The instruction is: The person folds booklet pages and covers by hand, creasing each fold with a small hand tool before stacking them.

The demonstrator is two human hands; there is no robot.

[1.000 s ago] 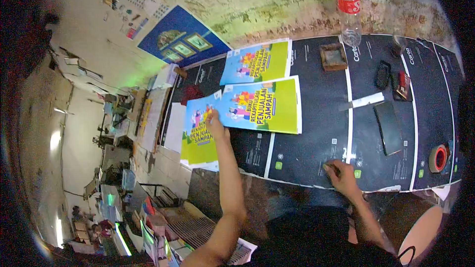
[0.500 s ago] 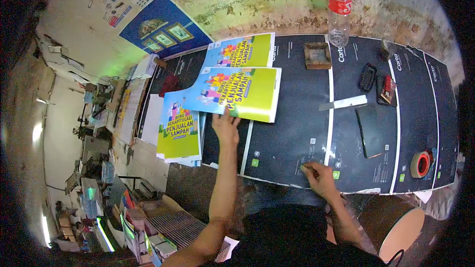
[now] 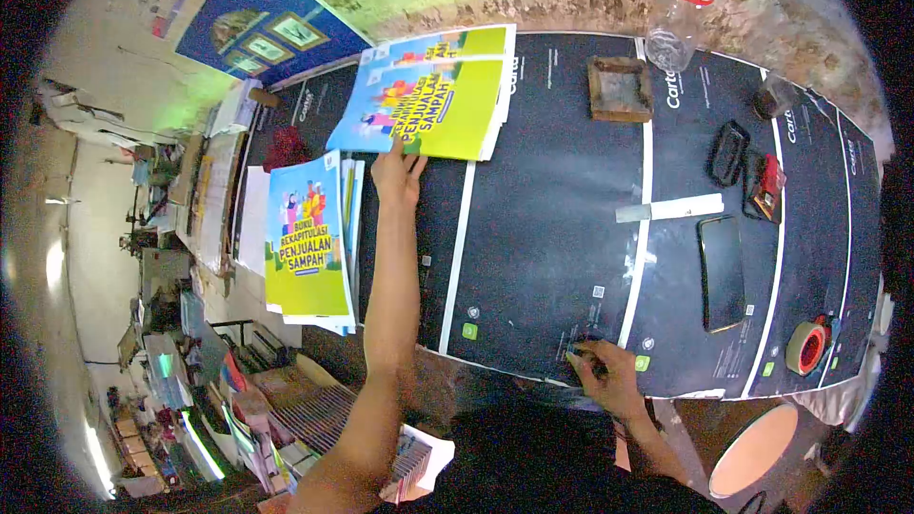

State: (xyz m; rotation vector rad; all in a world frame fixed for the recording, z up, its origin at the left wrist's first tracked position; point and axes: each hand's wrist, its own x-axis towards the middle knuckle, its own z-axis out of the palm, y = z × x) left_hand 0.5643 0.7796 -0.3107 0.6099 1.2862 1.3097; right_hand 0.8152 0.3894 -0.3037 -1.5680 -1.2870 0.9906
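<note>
My left hand (image 3: 398, 174) is closed on the near edge of a blue and green booklet (image 3: 455, 119) titled "Penjualan Sampah". That booklet overlaps a pile of like booklets (image 3: 488, 41) at the back of the table and hides most of it. Nearer to me on the left, another stack of the same booklets (image 3: 307, 238) lies with its edges slightly fanned. My right hand (image 3: 609, 376) rests low over the table's front edge, thumb and fingers pinched together. Whatever might be between those fingertips is too small to make out.
Black sheets printed "Carta" cover the table (image 3: 543, 228). On the right lie a utility knife (image 3: 671, 208), a phone (image 3: 722, 271), a black case (image 3: 728, 152) and a tape roll (image 3: 807, 347). A wooden tray (image 3: 619, 90) and plastic bottle (image 3: 678, 9) stand at the back.
My left hand has carried the booklet away from me, over the far pile, covering more of it. My right hand stays pinched near the front edge. The camera view has shifted a little.
</note>
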